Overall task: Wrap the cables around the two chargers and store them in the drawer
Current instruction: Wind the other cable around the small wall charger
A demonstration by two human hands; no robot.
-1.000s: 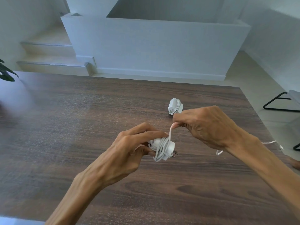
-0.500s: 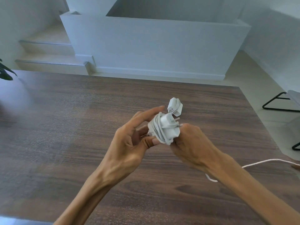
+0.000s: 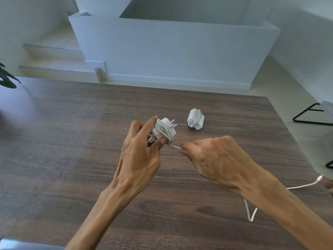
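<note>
My left hand [image 3: 142,156] holds a white charger [image 3: 164,131] above the dark wooden table [image 3: 72,141], prongs pointing up and right, with several turns of white cable around it. My right hand [image 3: 214,159] pinches that cable [image 3: 173,146] just right of the charger. The loose rest of the cable [image 3: 252,213] runs under my right forearm and its plug end [image 3: 319,182] lies at the table's right edge. A second white charger [image 3: 195,119], its cable fully wound, rests on the table beyond my hands. No drawer is in view.
White steps [image 3: 54,69] and a low white wall [image 3: 180,51] stand beyond the table's far edge. A plant leaf [image 3: 7,80] pokes in at the left. Black metal chair legs [image 3: 313,114] stand on the floor at the right.
My right hand came from under the charger to its right side, pulling the cable out taut. My left hand turned the charger, and the loose cable tail grew shorter.
</note>
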